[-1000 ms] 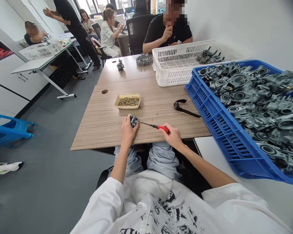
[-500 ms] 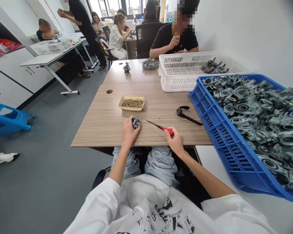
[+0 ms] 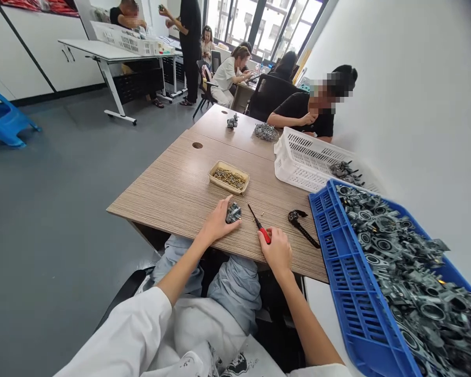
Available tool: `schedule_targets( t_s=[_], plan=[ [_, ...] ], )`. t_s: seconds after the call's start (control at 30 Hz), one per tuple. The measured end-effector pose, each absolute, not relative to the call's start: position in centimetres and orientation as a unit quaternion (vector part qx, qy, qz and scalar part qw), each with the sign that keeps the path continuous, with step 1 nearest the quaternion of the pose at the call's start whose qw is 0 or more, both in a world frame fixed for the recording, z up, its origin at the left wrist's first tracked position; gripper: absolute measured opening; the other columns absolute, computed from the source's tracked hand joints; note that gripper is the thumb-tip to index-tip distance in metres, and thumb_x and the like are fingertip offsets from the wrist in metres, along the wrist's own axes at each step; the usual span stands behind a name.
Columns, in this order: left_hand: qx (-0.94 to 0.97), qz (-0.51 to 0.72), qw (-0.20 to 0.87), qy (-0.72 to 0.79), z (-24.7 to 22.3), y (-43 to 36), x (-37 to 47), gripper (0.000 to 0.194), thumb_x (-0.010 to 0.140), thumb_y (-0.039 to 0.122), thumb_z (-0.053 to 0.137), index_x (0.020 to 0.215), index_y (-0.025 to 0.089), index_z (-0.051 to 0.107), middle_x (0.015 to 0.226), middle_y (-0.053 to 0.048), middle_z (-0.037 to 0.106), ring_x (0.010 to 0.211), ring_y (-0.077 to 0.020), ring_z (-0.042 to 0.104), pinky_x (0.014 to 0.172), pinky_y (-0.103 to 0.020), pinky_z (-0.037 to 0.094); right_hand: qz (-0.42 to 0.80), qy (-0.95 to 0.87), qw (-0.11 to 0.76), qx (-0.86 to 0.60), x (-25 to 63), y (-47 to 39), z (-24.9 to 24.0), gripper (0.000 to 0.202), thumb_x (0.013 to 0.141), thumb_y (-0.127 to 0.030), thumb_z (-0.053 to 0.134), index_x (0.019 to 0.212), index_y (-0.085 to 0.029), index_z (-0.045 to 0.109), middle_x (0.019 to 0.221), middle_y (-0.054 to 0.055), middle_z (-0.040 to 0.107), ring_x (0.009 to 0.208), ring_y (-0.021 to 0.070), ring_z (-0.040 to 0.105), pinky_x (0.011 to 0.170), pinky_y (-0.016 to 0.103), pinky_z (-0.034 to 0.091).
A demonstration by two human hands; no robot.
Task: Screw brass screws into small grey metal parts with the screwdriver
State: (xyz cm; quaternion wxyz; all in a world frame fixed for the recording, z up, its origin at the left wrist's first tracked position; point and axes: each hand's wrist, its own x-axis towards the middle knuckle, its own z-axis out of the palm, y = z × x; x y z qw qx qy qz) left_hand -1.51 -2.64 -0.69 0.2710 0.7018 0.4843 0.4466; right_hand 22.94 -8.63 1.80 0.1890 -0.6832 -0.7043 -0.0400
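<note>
Left hand [image 3: 219, 223] clasps the casting [image 3: 234, 213], right hand [image 3: 278, 249] grips the screwdriver [image 3: 264, 234] clear of it: apparently screw-driving, which calls for alignment.

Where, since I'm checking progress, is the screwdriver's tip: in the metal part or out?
Out: tabletop shows between the tip of the screwdriver in the right hand and the metal part in the left hand.

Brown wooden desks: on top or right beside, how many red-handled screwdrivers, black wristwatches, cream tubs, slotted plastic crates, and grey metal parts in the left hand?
Red-handled screwdriver: 1
Black wristwatch: 1
Cream tub: 1
White crate plus blue crate: 2
Grey metal part: 1
Total: 6
</note>
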Motion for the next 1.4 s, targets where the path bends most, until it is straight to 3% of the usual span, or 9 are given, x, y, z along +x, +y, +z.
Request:
schedule_targets(
  t_s=[0.07, 0.17, 0.27, 0.47, 0.67, 0.8, 1.03, 1.2, 1.4],
  plan=[
    [0.68, 0.471, 0.303, 0.473, -0.7, -2.7, -1.5, 0.076, 0.097, 0.047, 0.067, 0.16, 0.018, 0.036, 0.141, -0.017, 0.06, 0.129, -0.0289, 0.062, 0.114, -0.046, 0.049, -0.039, -0.738, 0.219, -0.637, 21.5, -8.0, 2.6, 0.044, 0.099, -0.05, 0.064, 0.128, -0.016, 0.062, 0.125, 0.018, 0.068, 0.117, 0.0359, 0.059, 0.099, 0.048, 0.046],
    [0.636, 0.503, 0.336, 0.479, -0.9, -2.5, -1.7, 0.054, 0.108, 0.046, 0.045, 0.153, 0.016, 0.045, 0.131, -0.017, 0.067, 0.113, -0.0252, 0.068, 0.107, -0.044, 0.052, 0.036, -0.811, 0.23, -0.537, 18.7, -7.0, 3.5, 0.076, 0.09, -0.051, 0.077, 0.152, -0.018, 0.048, 0.147, 0.019, 0.058, 0.135, 0.0365, 0.052, 0.114, 0.052, 0.042],
    [0.611, 0.523, 0.312, 0.505, -1.3, -2.2, -2.0, 0.05, 0.109, 0.047, 0.039, 0.144, 0.014, 0.053, 0.124, -0.016, 0.07, 0.116, -0.0268, 0.067, 0.109, -0.047, 0.05, 0.088, -0.828, 0.227, -0.505, 15.8, -5.4, 3.5, 0.097, 0.082, -0.052, 0.086, 0.159, -0.018, 0.039, 0.157, 0.02, 0.05, 0.146, 0.0366, 0.045, 0.121, 0.053, 0.039],
    [0.599, 0.54, 0.29, 0.515, -1.9, -1.8, -2.5, 0.047, 0.108, 0.051, 0.04, 0.133, 0.016, 0.059, 0.13, -0.017, 0.068, 0.12, -0.0283, 0.065, 0.11, -0.048, 0.049, 0.129, -0.797, 0.227, -0.545, 13.1, -2.2, 2.5, 0.081, 0.083, -0.036, 0.088, 0.153, -0.02, 0.049, 0.137, 0.015, 0.064, 0.132, 0.0319, 0.059, 0.113, 0.048, 0.048],
    [0.612, 0.52, 0.31, 0.51, -1.9, -1.9, -2.8, 0.05, 0.105, 0.055, 0.043, 0.132, 0.016, 0.059, 0.118, -0.015, 0.07, 0.106, -0.0276, 0.068, 0.101, -0.047, 0.054, 0.146, -0.749, 0.312, -0.566, 14.4, -4.1, 4.8, 0.075, 0.078, -0.04, 0.093, 0.141, -0.019, 0.058, 0.133, 0.014, 0.068, 0.124, 0.0293, 0.066, 0.108, 0.042, 0.051],
    [0.631, 0.505, 0.307, 0.503, -1.7, -2.0, -3.0, 0.05, 0.104, 0.055, 0.044, 0.131, 0.016, 0.06, 0.116, -0.014, 0.069, 0.105, -0.0273, 0.067, 0.099, -0.046, 0.055, 0.063, -0.677, 0.401, -0.614, 17.9, -9.6, 10.3, 0.076, 0.079, -0.049, 0.09, 0.142, -0.021, 0.058, 0.137, 0.012, 0.068, 0.125, 0.0294, 0.066, 0.111, 0.041, 0.049],
    [0.664, 0.457, 0.306, 0.506, -1.5, -2.2, -3.3, 0.054, 0.102, 0.057, 0.043, 0.132, 0.015, 0.06, 0.116, -0.013, 0.068, 0.102, -0.0268, 0.065, 0.097, -0.045, 0.054, -0.267, -0.413, 0.407, -0.769, 28.0, -23.4, 18.2, 0.083, 0.085, -0.066, 0.077, 0.148, -0.02, 0.049, 0.134, 0.016, 0.063, 0.119, 0.032, 0.064, 0.1, 0.044, 0.053],
    [0.676, 0.445, 0.299, 0.505, -1.1, -2.4, -3.4, 0.052, 0.101, 0.055, 0.047, 0.131, 0.015, 0.062, 0.111, -0.012, 0.069, 0.099, -0.0275, 0.064, 0.098, -0.047, 0.053, -0.368, -0.173, 0.382, -0.83, 34.5, -34.0, 15.5, 0.085, 0.086, -0.061, 0.073, 0.149, -0.016, 0.04, 0.134, 0.019, 0.059, 0.124, 0.0337, 0.06, 0.106, 0.046, 0.048],
    [0.685, 0.437, 0.295, 0.503, -0.8, -2.7, -3.5, 0.05, 0.099, 0.052, 0.048, 0.13, 0.015, 0.063, 0.108, -0.012, 0.068, 0.096, -0.0276, 0.063, 0.101, -0.049, 0.052, -0.355, 0.105, 0.364, -0.855, 37.0, -44.7, 7.4, 0.078, 0.079, -0.049, 0.077, 0.14, -0.015, 0.042, 0.143, 0.025, 0.055, 0.139, 0.0393, 0.05, 0.117, 0.049, 0.038]
  ],
)
